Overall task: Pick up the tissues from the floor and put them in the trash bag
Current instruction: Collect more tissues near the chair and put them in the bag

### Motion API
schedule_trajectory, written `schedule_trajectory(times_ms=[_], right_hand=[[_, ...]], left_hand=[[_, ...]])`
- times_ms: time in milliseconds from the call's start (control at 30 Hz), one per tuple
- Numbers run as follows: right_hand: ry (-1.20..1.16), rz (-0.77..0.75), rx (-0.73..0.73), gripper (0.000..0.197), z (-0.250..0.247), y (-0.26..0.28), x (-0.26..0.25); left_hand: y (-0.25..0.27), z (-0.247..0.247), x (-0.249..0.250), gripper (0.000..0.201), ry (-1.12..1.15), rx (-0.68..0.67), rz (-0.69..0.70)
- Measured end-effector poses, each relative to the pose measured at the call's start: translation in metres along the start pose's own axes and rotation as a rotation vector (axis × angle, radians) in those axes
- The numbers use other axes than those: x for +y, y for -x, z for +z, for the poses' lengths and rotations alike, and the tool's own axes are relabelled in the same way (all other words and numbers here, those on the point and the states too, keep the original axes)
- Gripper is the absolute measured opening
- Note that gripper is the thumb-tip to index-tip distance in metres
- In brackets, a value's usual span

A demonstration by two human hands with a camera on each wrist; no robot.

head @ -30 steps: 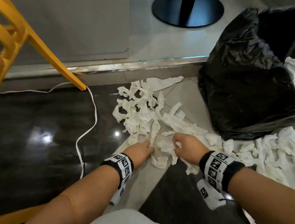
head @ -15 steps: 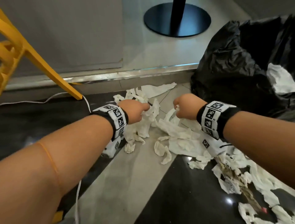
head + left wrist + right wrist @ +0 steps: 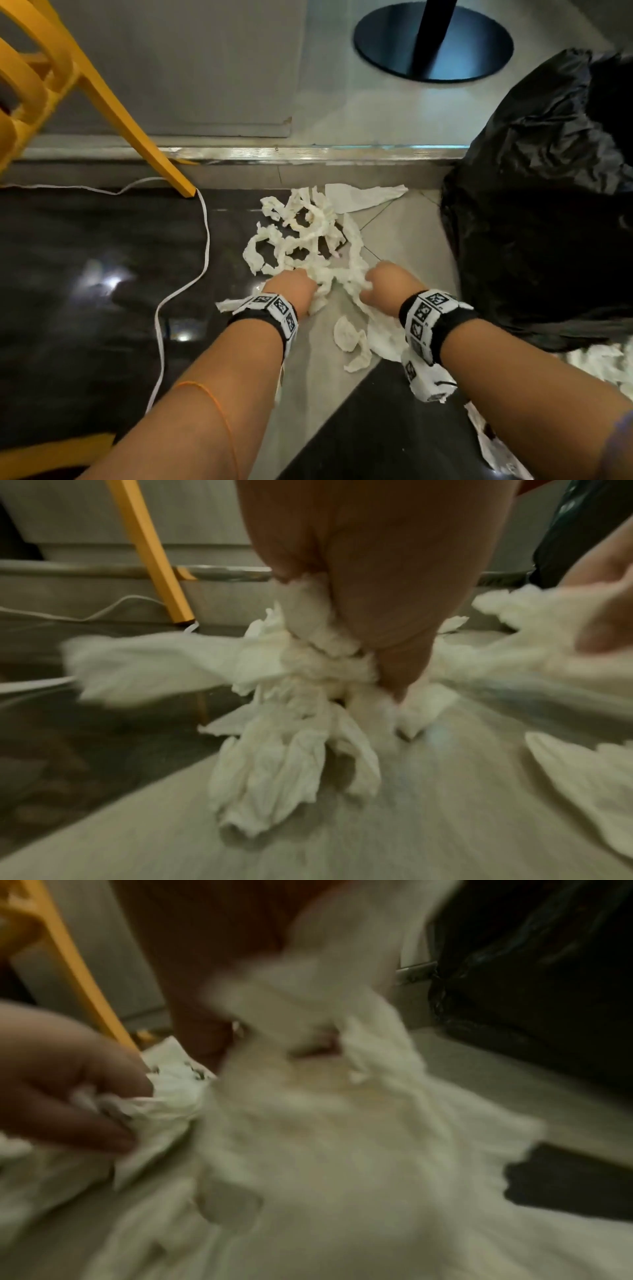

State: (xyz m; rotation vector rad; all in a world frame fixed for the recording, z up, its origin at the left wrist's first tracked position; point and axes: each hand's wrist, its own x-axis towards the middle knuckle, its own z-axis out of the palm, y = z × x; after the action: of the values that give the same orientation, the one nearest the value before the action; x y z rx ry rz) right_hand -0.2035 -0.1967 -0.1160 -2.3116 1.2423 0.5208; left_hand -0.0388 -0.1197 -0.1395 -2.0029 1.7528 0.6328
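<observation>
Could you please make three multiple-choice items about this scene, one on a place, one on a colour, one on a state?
1. Where is the trash bag relative to the tissues on the floor?
A. to their right
B. to their left
C. under the chair

2. What colour is the chair leg?
A. blue
B. yellow
C. white

3. What is the left hand doing?
A. resting flat on the tile
B. holding the cable
C. gripping tissue

Answers: 1 A, the black bag stands at the right edge in the head view. 2 B, the slanted leg is yellow. 3 C, the left wrist view shows tissue bunched inside the curled fingers.
</observation>
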Motion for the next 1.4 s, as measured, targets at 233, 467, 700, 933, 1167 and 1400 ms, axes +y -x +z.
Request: schedule_trajectory(times_ms=[233,467,700,933,1167,1400], right_hand=[[-0.583,0.009,0.161,0.018,-0.029,-0.007,-0.006],[-0.664,0.014,0.21,0.026,-0.031,-0.014,-0.008],[-0.75,0.082,0.202,0.031,-0.026,0.0,-0.021],[-0.356,-0.091,0.032,0.037,0.001,0.016,-0.035],[0.339,-0.244,-0.237,0.033,0.053,0.031,-0.039],[-0.046,-0.183,0.024,0.028,0.017,0.019,-0.049]], left_hand=[[0.012,-0.01,0.009,0.017,0.378,0.292,0.042],[0.024,-0.022,0.015,0.009,0.581,0.364,-0.061],[0.038,-0.023,0.002,0.026,0.594,0.296,-0.108],[0.046,-0.032,-0.009,0.021,0.54,0.273,-0.138],[0.054,-0.031,-0.018,0.026,0.608,0.38,-0.157],[0.062,-0.026,-0.031,0.015,0.705,0.436,-0.257]])
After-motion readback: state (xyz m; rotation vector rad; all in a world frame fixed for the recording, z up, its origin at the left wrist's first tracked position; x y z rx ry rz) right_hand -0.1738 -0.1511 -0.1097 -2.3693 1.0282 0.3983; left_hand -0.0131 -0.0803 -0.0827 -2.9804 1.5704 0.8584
